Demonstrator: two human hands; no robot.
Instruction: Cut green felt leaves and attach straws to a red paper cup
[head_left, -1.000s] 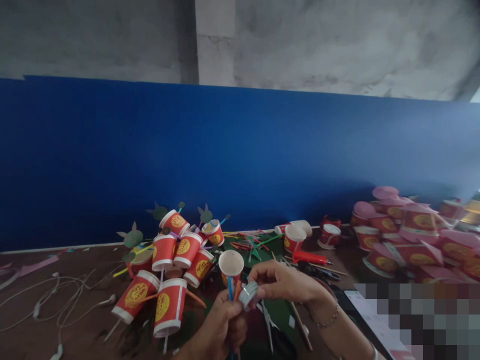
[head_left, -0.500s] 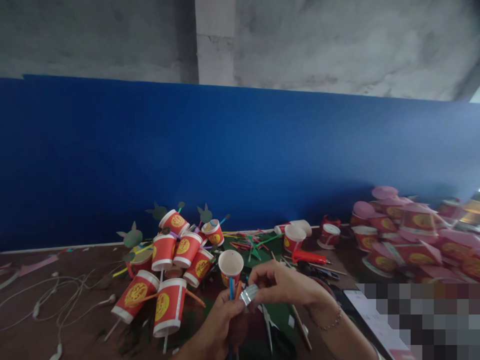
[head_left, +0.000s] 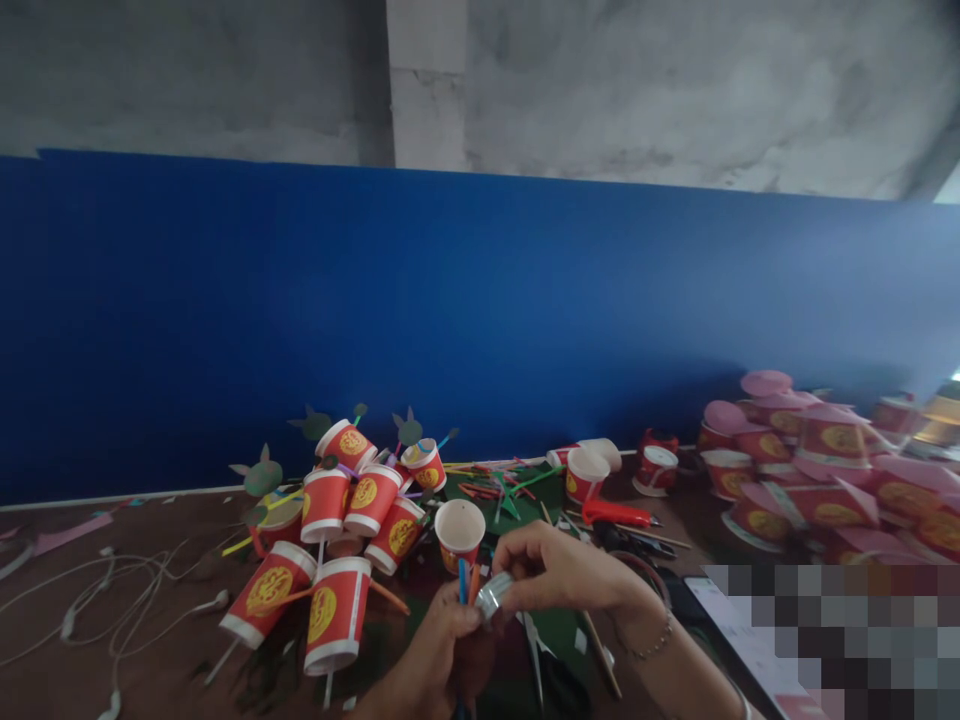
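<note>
My left hand (head_left: 435, 645) is closed round a narrow blue strip (head_left: 463, 577) and an orange strip (head_left: 474, 582), whose upper ends stick out above the thumb. Between both hands is a shiny, see-through piece (head_left: 494, 594) that looks like clear tape. The thumb and fingers of my right hand (head_left: 551, 568) pinch its right end, while its left end touches my left thumb. Just behind my hands stands an upright red-and-white paper cup (head_left: 460, 524). Scissors (head_left: 534, 655) lie below my right hand, partly in shadow.
Red cups with sticks and coloured strips (head_left: 330, 615) are heaped on the left, near tangled white earphones (head_left: 69, 622). Behind are loose coloured strips (head_left: 499, 485) and a red tool (head_left: 619, 514). Pink-topped cups (head_left: 832, 435) pile up at right, beyond a phone-like screen (head_left: 731, 625).
The shiny piece has tilted and shifted slightly left between my hands. My right hand has moved a little left and down; both grips stay closed.
</note>
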